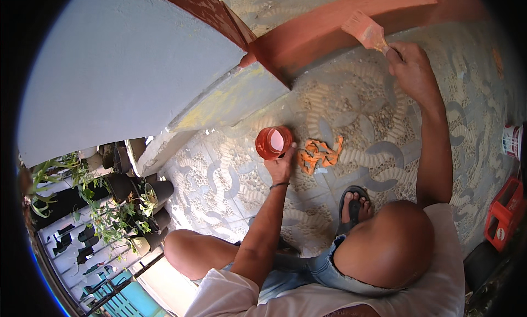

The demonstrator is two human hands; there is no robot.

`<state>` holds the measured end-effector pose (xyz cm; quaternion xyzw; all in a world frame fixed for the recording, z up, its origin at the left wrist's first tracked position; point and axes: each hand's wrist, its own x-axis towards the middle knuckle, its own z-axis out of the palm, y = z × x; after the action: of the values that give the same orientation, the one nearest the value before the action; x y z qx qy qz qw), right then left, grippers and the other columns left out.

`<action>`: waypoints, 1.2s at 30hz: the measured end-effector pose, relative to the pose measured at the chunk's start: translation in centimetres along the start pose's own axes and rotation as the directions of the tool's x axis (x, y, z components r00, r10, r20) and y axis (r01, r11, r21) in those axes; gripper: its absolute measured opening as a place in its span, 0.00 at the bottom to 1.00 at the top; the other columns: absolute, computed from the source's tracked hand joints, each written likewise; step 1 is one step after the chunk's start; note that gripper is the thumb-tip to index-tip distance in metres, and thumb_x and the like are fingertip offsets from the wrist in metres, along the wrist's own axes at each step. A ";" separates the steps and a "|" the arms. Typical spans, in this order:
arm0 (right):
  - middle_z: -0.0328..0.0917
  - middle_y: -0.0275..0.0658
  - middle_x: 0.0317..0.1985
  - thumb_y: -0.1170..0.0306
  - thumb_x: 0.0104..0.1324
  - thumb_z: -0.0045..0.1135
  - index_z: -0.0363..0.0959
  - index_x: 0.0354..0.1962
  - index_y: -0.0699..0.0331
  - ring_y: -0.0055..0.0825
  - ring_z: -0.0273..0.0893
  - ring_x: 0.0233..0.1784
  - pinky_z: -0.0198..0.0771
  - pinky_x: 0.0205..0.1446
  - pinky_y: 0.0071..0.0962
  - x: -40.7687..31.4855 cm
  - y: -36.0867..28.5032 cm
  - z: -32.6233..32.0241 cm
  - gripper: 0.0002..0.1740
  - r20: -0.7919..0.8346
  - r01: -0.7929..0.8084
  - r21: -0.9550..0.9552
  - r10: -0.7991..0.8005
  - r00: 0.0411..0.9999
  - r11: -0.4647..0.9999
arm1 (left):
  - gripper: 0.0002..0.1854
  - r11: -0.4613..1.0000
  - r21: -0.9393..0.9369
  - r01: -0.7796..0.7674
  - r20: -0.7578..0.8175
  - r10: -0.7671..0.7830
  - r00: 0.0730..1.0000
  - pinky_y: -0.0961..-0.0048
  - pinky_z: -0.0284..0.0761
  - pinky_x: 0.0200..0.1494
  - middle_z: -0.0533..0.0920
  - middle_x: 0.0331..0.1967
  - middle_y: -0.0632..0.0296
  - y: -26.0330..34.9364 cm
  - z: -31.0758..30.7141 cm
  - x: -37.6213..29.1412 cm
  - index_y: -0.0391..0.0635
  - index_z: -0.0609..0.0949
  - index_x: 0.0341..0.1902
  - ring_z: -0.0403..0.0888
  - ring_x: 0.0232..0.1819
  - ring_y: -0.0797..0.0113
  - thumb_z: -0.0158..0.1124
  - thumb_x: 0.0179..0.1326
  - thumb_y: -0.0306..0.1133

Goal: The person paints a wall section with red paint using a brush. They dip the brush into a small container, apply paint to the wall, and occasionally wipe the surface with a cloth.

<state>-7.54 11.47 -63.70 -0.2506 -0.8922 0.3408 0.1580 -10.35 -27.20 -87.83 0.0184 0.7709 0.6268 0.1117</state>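
My right hand grips the handle of a flat paintbrush, its bristles coated in reddish-orange paint. The brush tip overlaps a low terracotta-painted ledge; whether the bristles touch it I cannot tell. In my left hand is a red-smeared paint cup, held above the floor with its round opening facing up. Beside that hand, a crumpled orange rag lies on the pebble-mosaic floor.
A pale wall with a yellow-stained base rises at upper left. Potted plants crowd the lower left. On the right stand a white tub bearing writing and a red plastic crate. My sandalled foot rests near the rag.
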 end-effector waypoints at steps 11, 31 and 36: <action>0.71 0.30 0.21 0.66 0.77 0.57 0.82 0.39 0.70 0.18 0.66 0.24 0.64 0.31 0.29 -0.4 2.4 5.0 0.14 0.056 0.022 0.160 -0.032 0.998 0.987 | 0.35 0.998 -0.056 -0.011 0.022 0.013 1.000 0.65 0.77 0.65 0.86 0.58 0.58 2.2 -0.1 -0.1 0.37 0.81 0.62 0.83 0.58 0.64 0.88 0.51 0.29; 0.76 0.31 0.30 0.74 0.77 0.62 0.73 0.53 0.70 0.11 0.64 0.26 0.60 0.30 0.17 -21.5 8.0 7.6 0.12 0.001 -0.238 0.866 0.474 0.881 0.440 | 0.40 0.996 0.021 -0.085 0.361 0.072 0.930 0.65 0.81 0.64 0.86 0.57 0.57 2.4 4.7 -3.3 0.37 0.77 0.66 0.86 0.57 0.62 0.88 0.50 0.27; 0.75 0.30 0.29 0.75 0.77 0.60 0.74 0.53 0.70 0.11 0.63 0.25 0.58 0.29 0.17 -20.3 8.6 5.7 0.11 -0.100 -0.153 0.878 0.486 0.868 0.454 | 0.48 0.998 -0.018 0.066 0.527 -0.046 0.849 0.62 0.81 0.67 0.80 0.65 0.56 3.0 8.5 -5.4 0.40 0.71 0.70 0.80 0.65 0.62 0.91 0.46 0.28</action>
<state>9.52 2.73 -75.99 -0.3616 -0.5044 0.7059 0.3414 -3.73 -19.31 -85.67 0.1646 0.7001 0.6079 0.3366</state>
